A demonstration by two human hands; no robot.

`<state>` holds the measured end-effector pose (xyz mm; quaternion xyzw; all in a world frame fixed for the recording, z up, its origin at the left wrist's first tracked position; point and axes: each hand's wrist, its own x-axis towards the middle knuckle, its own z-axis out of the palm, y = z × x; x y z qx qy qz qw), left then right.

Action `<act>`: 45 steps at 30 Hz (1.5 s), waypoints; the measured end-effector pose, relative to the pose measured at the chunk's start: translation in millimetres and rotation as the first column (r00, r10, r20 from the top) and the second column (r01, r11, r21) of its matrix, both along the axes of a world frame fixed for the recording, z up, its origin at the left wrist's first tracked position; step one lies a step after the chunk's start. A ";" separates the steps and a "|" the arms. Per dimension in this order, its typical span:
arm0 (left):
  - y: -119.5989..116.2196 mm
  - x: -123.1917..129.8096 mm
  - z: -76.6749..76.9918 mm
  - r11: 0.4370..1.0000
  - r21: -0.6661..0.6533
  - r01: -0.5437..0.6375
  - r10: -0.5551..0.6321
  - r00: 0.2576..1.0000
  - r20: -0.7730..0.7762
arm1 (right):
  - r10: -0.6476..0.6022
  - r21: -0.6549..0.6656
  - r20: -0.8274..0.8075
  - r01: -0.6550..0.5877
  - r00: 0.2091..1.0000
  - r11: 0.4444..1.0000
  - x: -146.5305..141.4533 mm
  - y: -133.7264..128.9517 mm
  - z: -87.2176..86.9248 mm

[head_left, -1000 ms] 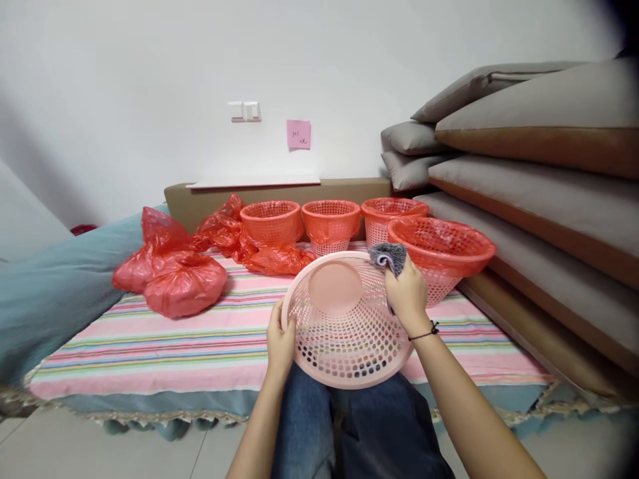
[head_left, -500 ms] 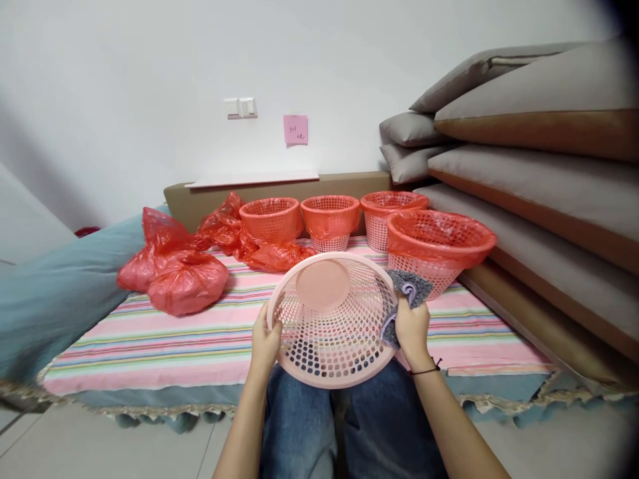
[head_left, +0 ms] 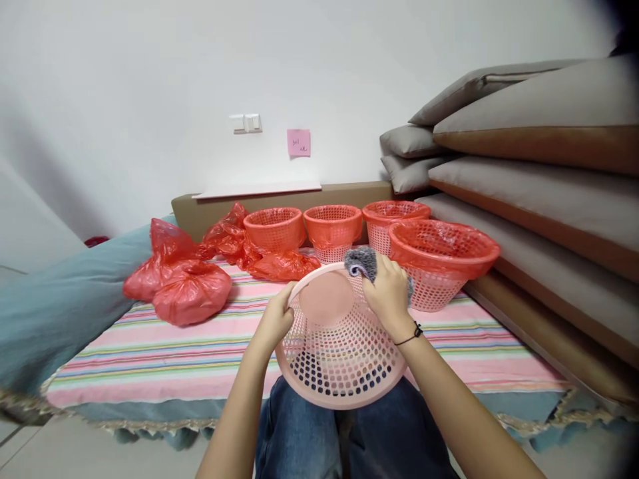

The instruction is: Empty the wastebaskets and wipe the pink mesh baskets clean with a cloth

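Observation:
Above my knees a pink plastic basket (head_left: 342,359) with a perforated wall is tilted so that its open mouth faces me. My left hand (head_left: 276,319) is closed around its rim on the left side. In my right hand (head_left: 388,293) is a grey cloth (head_left: 362,259) with a lilac edge, pressed against the upper right part of the rim. The fingers of that hand curl over the rim and the cloth, so part of the cloth is hidden behind them.
Several pink baskets lined with red bags, one of them a large basket (head_left: 442,249), stand along the back. Filled red plastic bags (head_left: 192,293) lie at left on the striped cloth (head_left: 164,359). Stacked grey cushions (head_left: 539,140) rise on the right.
My right hand has slid the cloth up and leftward along the rim, from the right side to the upper right. My left hand has moved slightly up the rim.

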<state>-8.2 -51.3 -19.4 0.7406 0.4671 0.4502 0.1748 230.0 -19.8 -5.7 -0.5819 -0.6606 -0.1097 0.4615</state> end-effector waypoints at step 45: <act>-10.0 1.8 -43.6 0.917 -0.088 -0.390 0.399 0.874 0.279 | -0.083 -0.070 -0.325 0.064 0.942 0.996 24.6 -9.4 -37.3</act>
